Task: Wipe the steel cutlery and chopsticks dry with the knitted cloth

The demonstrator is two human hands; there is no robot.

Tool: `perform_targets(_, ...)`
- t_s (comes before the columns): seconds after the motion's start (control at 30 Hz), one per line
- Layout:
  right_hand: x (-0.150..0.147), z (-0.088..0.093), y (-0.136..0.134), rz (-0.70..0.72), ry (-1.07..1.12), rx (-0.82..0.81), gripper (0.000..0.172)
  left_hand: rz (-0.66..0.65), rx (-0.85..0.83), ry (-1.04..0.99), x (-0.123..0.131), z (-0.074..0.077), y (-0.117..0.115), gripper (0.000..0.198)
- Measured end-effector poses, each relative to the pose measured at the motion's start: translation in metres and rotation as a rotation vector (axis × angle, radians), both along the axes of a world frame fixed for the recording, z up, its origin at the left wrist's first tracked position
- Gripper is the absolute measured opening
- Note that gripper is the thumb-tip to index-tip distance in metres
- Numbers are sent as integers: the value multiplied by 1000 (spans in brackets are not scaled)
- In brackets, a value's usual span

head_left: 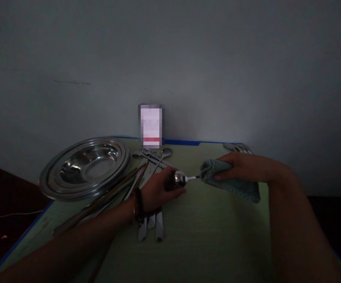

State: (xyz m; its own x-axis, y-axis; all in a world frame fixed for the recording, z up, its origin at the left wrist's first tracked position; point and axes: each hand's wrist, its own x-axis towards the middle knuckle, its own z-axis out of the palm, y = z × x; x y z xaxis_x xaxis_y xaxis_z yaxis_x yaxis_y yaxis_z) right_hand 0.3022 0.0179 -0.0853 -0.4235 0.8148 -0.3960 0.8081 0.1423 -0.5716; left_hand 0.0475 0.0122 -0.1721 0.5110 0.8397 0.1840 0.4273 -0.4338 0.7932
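Note:
My left hand (158, 190) is closed around the bowl end of a shiny metal spoon (181, 179) at the middle of a pale green table (211, 236). The spoon's handle points right and disappears into a blue-grey cloth (232, 181). My right hand (244, 167) grips that cloth, which is wrapped round the handle. Both hands hover just above the tabletop.
A stack of steel plates (85, 167) sits at the table's back left. Several spoons and long utensils (149, 165) lie beside and under my left wrist. More spoons (238, 147) rest at the back right. A blurred card (151, 125) stands against the wall.

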Motion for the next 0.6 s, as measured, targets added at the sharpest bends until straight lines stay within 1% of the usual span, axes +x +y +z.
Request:
perform_targets(0.13,-2,-2,0,-30,-38,-9,36,-67,-81,14,-2,-1,1,27)
perform_targets(0.27,-17,-3,2,37,-89,-9,34,-102,-156,-4,-1,1,0,21)
perform_targets(0.47,-40,-5,5,118,-152,92,35,-103,-130,52,-1,-1,1,22)
perform_targets(0.6,-47,-5,5,143,-177,108,35,-115,-139,107,-1,1,2,21)
